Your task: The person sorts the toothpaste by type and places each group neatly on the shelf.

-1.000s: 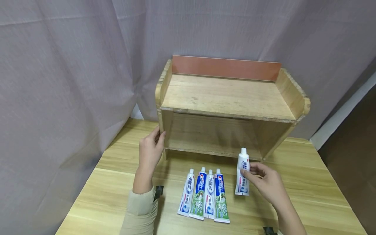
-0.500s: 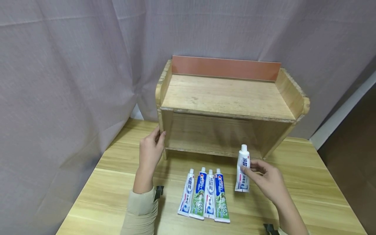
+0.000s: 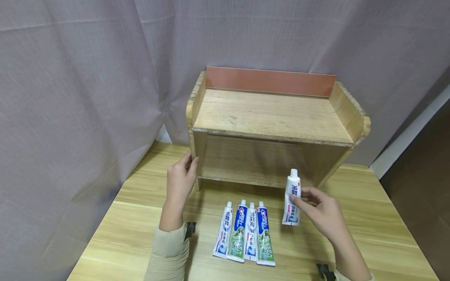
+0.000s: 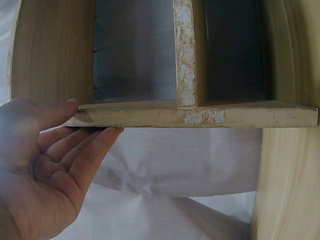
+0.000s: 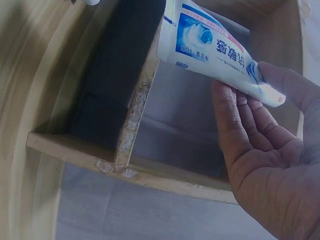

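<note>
My right hand (image 3: pixel 321 210) pinches a white toothpaste tube (image 3: pixel 291 203) between thumb and fingers, cap up, in front of the shelf's lower right. Seen from the right wrist, the same tube (image 5: pixel 215 50) is tilted, its flat end pointing up and left. My left hand (image 3: pixel 181 181) grips the left side panel of a small wooden shelf (image 3: pixel 270 115); in the left wrist view its thumb and fingers (image 4: pixel 95 155) lie on either side of the panel's edge. Between the hands, white tubes (image 3: pixel 223 232) and blue-green toothpaste tubes (image 3: pixel 265 236) lie side by side on the table, caps toward the shelf.
The shelf has an upper board with a reddish back strip (image 3: pixel 270 82) and a lower compartment (image 3: pixel 253 160). A grey curtain (image 3: pixel 88 97) hangs behind the wooden table (image 3: pixel 119 234). A dark brown surface (image 3: pixel 422 175) stands at the right.
My right hand has raised the white toothpaste tube a little and carried it slightly toward the shelf. The left hand and the tubes on the table have stayed put.
</note>
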Tool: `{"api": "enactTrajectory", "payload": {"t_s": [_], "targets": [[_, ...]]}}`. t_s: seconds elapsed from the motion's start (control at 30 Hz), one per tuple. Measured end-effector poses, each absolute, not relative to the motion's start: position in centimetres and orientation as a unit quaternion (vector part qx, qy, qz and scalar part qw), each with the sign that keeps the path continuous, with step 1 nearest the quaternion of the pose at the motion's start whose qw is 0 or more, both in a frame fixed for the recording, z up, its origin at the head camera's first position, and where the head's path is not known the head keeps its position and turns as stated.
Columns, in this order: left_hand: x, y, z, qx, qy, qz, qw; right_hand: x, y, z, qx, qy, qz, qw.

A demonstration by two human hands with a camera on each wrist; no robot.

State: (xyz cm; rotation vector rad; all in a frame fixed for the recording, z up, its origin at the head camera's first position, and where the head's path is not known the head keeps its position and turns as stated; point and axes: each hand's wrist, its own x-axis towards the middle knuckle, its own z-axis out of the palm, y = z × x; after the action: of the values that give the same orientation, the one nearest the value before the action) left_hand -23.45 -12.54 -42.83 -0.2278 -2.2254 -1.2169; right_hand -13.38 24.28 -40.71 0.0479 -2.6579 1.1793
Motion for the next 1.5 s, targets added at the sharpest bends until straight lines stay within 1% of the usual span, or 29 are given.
{"api": "enactTrajectory", "payload": {"t_s": [0.3,1.07,1.5], "targets": [[-23.5,-12.5,-42.9,-0.083,-0.833,-0.463,0.291,-13.6,24.4,-40.1,0.014,-0.905,0.408,0.121],[-23.4,-12.6,-42.8,-0.083,-0.835,-0.461,0.290,-13.9,24.3,-39.3,0.040,-0.899,0.404,0.164],[-23.4,-12.5,-42.8,-0.086,-0.833,-0.464,0.289,-14.0,24.4,-38.7,0.039,-0.903,0.394,0.167]]}}
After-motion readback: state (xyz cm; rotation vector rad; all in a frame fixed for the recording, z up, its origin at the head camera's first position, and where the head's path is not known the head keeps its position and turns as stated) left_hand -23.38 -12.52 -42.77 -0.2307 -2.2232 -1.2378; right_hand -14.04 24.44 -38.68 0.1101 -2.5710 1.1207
